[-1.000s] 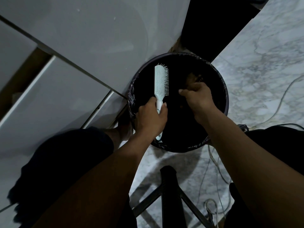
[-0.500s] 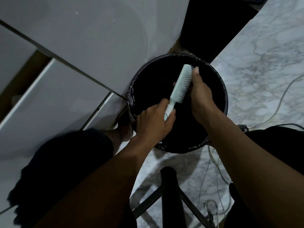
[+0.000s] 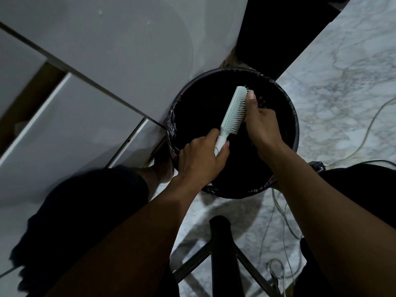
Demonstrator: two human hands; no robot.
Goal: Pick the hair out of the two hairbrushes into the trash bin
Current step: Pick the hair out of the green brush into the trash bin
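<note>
A pale mint hairbrush (image 3: 232,112) is held over the round black trash bin (image 3: 293,133), which is lined with a dark bag. My left hand (image 3: 201,159) grips the brush by its white handle, with the head tilted up to the right. My right hand (image 3: 260,123) rests against the bristle side, thumb up near the tip of the brush. Whether any hair is pinched in those fingers is too dark to tell. Only one hairbrush is in view.
White cabinet doors (image 3: 96,82) stand to the left, touching the bin. Marble floor (image 3: 342,71) spreads to the right, with thin cables (image 3: 280,221) trailing across it. A black stool frame (image 3: 220,254) stands between my knees, below the bin.
A second ago my right hand hung over the bin apart from the upright brush. The brush has since tilted to the right and my right hand has come up against its bristles.
</note>
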